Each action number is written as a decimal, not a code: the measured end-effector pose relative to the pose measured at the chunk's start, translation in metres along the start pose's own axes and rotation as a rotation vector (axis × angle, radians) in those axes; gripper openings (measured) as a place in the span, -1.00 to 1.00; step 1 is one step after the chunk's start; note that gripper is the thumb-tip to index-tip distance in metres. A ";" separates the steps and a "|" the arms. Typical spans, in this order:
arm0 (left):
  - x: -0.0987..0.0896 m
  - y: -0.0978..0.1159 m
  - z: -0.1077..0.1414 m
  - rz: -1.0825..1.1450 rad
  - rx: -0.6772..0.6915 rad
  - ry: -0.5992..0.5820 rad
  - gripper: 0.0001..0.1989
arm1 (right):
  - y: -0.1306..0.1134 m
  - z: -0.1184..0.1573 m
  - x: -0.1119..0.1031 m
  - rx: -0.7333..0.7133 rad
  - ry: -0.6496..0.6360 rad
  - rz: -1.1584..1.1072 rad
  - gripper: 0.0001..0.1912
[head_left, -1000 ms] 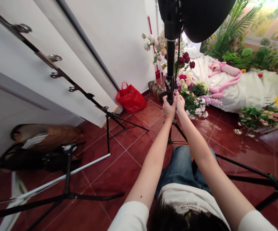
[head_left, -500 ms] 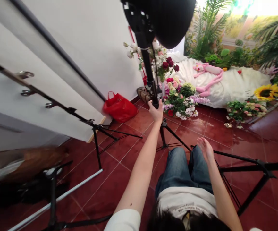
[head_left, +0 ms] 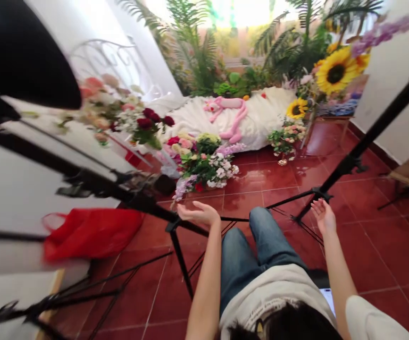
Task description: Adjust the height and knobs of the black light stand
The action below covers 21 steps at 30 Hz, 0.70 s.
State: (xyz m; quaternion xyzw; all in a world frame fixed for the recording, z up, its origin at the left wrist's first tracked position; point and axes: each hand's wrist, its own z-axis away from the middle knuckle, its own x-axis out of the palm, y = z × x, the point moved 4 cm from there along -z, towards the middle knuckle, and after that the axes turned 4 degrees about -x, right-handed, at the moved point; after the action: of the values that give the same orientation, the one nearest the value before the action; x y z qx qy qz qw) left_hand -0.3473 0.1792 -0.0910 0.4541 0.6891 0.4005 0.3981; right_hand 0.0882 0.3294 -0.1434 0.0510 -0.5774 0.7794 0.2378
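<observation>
beside the light stand [head_left: 180, 259], both hands open and empty

both hands have come off the stand's pole, and neither holds anything now. the left hand [head_left: 199, 213] sits at about 11 o'clock from the knees, palm up with its fingers loosely spread, just beside the stand's black hub. it doesn't seem to grip anything there. the right hand [head_left: 322, 216] is at about 1 o'clock, open with its fingers fanned, near the foot of a second black light stand [head_left: 349, 165], apparently not touching it.

the first stand's pole now leans far over toward 9 o'clock, with the black softbox [head_left: 16, 52] at its top filling the corner at 10 o'clock. the stand's legs reach down across the red glazed floor tiles [head_left: 261, 179] at 12 to 8 o'clock.

farther out at 12 o'clock, a bunch of artificial roses and white blossoms [head_left: 207, 165] lies on the floor before a white fur throw [head_left: 268, 113] with a pink panther plush toy [head_left: 229, 113] on it. sunflowers [head_left: 336, 73] stand at 1 o'clock, and a red plastic bag [head_left: 91, 233] lies at 9 o'clock. the person's denim-clad knees [head_left: 246, 255] fill the foreground.
</observation>
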 end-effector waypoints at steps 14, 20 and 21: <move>0.135 0.256 0.325 0.807 0.359 -1.527 -0.56 | -0.091 -0.014 0.012 -0.079 -0.127 -0.349 -0.81; 0.156 0.324 0.389 0.750 0.260 -1.638 -0.59 | -0.148 -0.027 0.023 0.032 -0.307 -0.473 -0.63; 0.159 0.325 0.392 0.730 0.256 -1.644 -0.59 | -0.155 -0.029 0.025 0.043 -0.342 -0.470 -0.61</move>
State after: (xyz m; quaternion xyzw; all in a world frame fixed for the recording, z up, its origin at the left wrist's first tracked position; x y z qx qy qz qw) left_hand 0.0674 0.4911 0.0340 0.8276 0.0405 -0.0282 0.5591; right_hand 0.1384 0.3984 -0.0084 0.3192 -0.5646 0.6951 0.3100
